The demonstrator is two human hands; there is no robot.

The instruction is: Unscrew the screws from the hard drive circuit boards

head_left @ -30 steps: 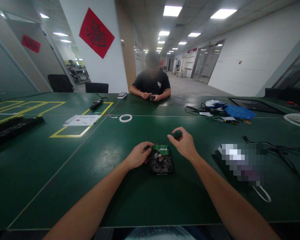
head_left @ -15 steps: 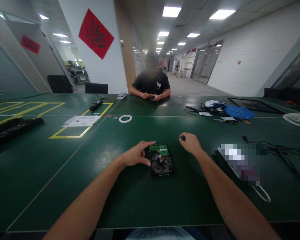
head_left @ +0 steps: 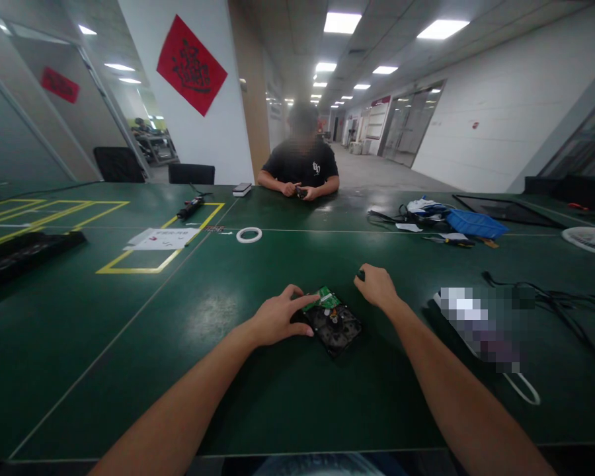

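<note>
A hard disk drive (head_left: 338, 330) lies on the green table, turned at a slant, its green circuit board (head_left: 327, 297) facing up. My left hand (head_left: 283, 317) is on its left side. The index finger stretches over the board and the thumb presses the near left edge. To the right of the drive and apart from it, my right hand (head_left: 377, 285) is closed with its fingers curled. A small dark thing (head_left: 361, 274) shows between thumb and forefinger, mostly hidden, its kind too small to make out.
A white ring (head_left: 248, 235) lies beyond my left hand, near a paper sheet (head_left: 162, 238). To the right are a pixelated object (head_left: 476, 324), black cables (head_left: 550, 297), a blue tray (head_left: 476, 223) and a yellow-black tool (head_left: 457, 242). Across the table sits a person (head_left: 300, 165).
The hard disk drive has turned on the table, its near end swinging right. My left hand has moved right with it, the index finger now over the board. My right hand has barely moved.
</note>
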